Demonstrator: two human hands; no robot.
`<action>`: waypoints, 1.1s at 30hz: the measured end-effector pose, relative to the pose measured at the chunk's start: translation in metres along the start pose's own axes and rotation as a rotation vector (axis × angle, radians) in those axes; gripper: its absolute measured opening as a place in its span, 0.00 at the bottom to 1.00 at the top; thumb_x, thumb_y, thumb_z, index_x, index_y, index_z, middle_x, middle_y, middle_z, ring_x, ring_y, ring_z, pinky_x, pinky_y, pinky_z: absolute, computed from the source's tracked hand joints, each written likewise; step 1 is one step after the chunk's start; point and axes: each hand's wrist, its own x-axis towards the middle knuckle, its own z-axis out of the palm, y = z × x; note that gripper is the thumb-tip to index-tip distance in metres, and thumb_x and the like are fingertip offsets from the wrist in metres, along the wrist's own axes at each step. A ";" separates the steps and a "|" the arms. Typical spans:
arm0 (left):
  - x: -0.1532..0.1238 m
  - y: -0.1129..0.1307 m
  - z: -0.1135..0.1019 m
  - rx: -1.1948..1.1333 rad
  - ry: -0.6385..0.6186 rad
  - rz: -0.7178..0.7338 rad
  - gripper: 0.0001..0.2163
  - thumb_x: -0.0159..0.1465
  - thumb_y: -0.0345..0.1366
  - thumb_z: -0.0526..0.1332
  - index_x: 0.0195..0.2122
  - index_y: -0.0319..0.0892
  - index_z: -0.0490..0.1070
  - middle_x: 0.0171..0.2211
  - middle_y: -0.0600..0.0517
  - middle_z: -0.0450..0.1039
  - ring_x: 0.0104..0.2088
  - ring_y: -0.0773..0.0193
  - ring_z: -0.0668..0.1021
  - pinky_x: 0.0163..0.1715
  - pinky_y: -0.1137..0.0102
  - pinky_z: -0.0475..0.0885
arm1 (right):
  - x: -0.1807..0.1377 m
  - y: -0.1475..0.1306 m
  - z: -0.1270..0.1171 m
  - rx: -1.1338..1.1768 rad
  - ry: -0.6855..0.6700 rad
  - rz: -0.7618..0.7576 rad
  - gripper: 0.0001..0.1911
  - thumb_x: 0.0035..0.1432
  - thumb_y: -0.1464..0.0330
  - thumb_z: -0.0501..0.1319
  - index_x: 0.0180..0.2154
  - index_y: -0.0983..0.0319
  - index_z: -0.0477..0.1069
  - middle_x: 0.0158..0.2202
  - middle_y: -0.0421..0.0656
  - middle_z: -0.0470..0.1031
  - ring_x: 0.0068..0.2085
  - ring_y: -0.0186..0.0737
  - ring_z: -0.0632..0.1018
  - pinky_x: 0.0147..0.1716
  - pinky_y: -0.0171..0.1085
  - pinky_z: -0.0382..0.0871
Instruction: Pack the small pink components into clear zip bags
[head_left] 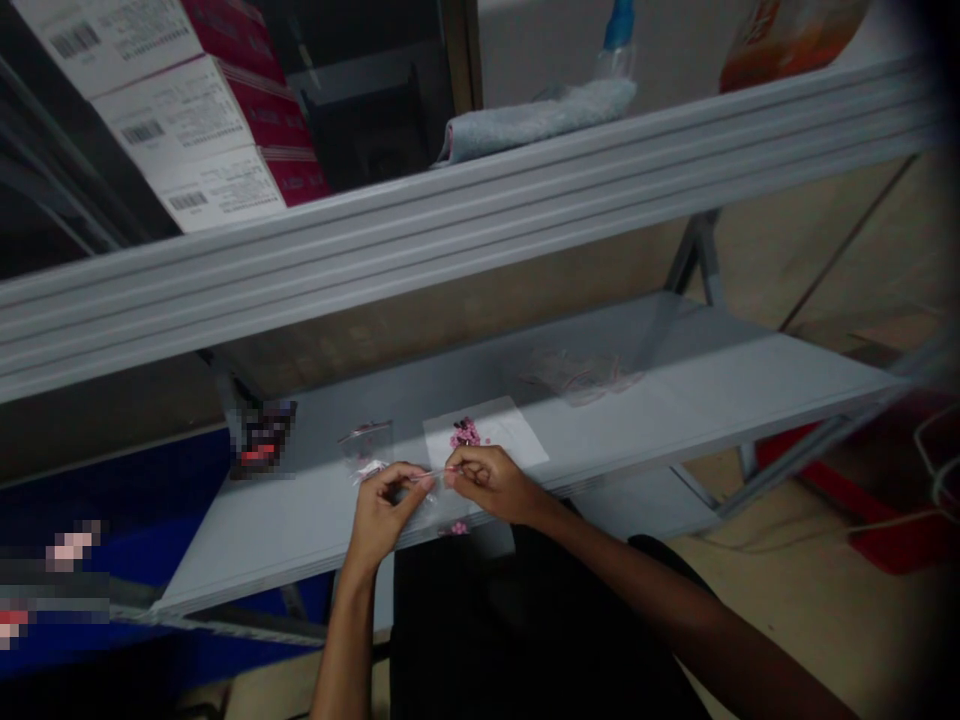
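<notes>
Between my two hands hangs a small clear zip bag (429,512), held by its top edge above the front of the grey shelf. My left hand (386,505) pinches one end of that edge with thumb and forefinger. The other end is pinched in the fingers of my right hand (486,480). Small pink pieces (456,528) show low down by the bag; whether they are inside it I cannot tell. Just beyond my hands, a pile of pink and dark pieces (465,432) lies on a white sheet (517,430).
Another clear zip bag (367,445) lies left of the sheet, and more clear bags (577,372) are heaped at the back right of the grey shelf (675,350). Overhead, an upper shelf (480,200) carries white and magenta boxes (202,140), a grey cloth (536,120) and a blue-topped bottle (619,40).
</notes>
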 end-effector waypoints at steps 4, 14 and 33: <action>0.000 -0.002 -0.001 -0.005 0.002 0.008 0.09 0.59 0.41 0.68 0.31 0.40 0.78 0.28 0.50 0.79 0.30 0.62 0.78 0.32 0.71 0.71 | 0.001 0.003 0.000 0.024 -0.040 -0.013 0.13 0.63 0.59 0.59 0.33 0.62 0.71 0.19 0.31 0.54 0.20 0.28 0.56 0.20 0.31 0.48; 0.004 -0.008 -0.007 -0.005 -0.016 -0.035 0.07 0.56 0.40 0.70 0.29 0.41 0.81 0.28 0.48 0.82 0.30 0.59 0.80 0.33 0.69 0.73 | 0.004 0.001 -0.002 -0.016 0.021 -0.013 0.15 0.60 0.59 0.64 0.29 0.64 0.78 0.20 0.38 0.72 0.22 0.30 0.67 0.23 0.31 0.56; 0.008 -0.028 -0.056 0.253 0.580 -0.097 0.20 0.63 0.47 0.61 0.47 0.37 0.78 0.41 0.43 0.81 0.41 0.52 0.81 0.44 0.61 0.74 | 0.002 -0.019 -0.143 -0.995 0.477 -0.103 0.20 0.60 0.79 0.53 0.49 0.64 0.77 0.49 0.51 0.78 0.51 0.49 0.76 0.53 0.47 0.68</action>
